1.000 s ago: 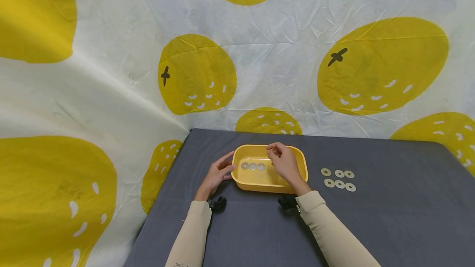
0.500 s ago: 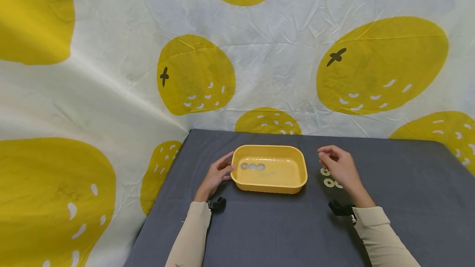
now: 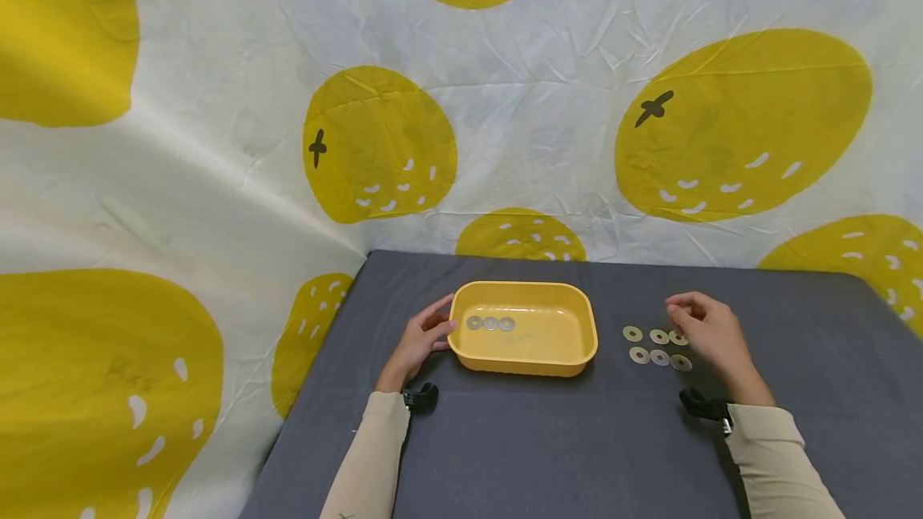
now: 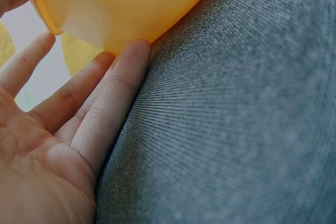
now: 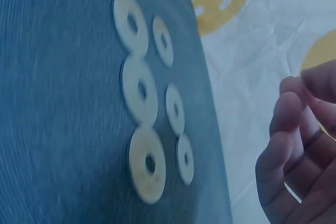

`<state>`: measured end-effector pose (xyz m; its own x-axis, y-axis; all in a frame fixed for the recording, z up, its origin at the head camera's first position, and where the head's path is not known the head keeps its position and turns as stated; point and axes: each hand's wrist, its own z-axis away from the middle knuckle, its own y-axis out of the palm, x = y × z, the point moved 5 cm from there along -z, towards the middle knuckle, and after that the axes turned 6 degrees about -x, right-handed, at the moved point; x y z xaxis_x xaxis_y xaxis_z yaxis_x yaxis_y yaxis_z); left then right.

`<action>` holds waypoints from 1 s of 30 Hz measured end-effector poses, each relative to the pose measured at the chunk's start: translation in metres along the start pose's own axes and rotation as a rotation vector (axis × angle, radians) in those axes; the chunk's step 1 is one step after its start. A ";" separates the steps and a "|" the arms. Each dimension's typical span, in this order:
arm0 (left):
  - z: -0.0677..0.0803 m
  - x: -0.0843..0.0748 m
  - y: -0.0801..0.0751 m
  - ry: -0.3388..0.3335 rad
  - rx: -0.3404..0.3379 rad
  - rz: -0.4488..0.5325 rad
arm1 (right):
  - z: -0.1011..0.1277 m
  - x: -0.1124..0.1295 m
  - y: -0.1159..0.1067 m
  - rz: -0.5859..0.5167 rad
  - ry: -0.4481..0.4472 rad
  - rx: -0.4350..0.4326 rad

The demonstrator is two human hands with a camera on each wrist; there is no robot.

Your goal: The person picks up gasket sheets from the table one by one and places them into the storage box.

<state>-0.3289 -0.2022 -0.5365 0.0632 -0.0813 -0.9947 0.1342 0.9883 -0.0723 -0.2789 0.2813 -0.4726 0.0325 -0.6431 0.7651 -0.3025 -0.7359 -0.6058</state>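
Observation:
My left hand (image 3: 416,347) holds the left end of a yellow plastic tray (image 3: 522,368), thumb at the rim and the other fingers against the outer wall. In the left wrist view, straight fingertips (image 4: 134,51) touch the wall of the tray low down, close above the cloth. Three flat metal washers (image 3: 490,324) lie in a row inside the tray. My right hand (image 3: 714,335) hovers over the right side of a group of several washers (image 3: 659,357) on the table. Its fingers are loosely curled, thumb near index, with nothing visible between them. Several washers (image 5: 140,92) also show in the right wrist view.
A dark grey cloth covers the table (image 3: 505,447). Behind and to the left hangs a white curtain (image 3: 534,142) printed with yellow fruit. Black straps (image 3: 421,397) circle both wrists.
My right hand has left the tray and moved right, over the loose washers. The left hand stays at the tray, which has not moved. Three washers lie in it throughout.

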 end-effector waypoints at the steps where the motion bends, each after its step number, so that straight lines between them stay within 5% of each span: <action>1: 0.000 0.000 0.000 0.000 0.000 0.000 | 0.000 -0.003 0.000 0.017 0.002 0.011; 20: 0.002 -0.002 0.000 -0.003 0.010 0.010 | -0.004 -0.046 -0.003 0.231 0.070 0.208; 30: 0.001 -0.002 0.000 -0.008 0.007 0.005 | -0.004 -0.046 0.000 0.261 0.089 0.224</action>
<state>-0.3281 -0.2024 -0.5344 0.0717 -0.0774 -0.9944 0.1407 0.9878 -0.0668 -0.2838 0.3116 -0.5068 -0.1046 -0.8017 0.5885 -0.0726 -0.5840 -0.8085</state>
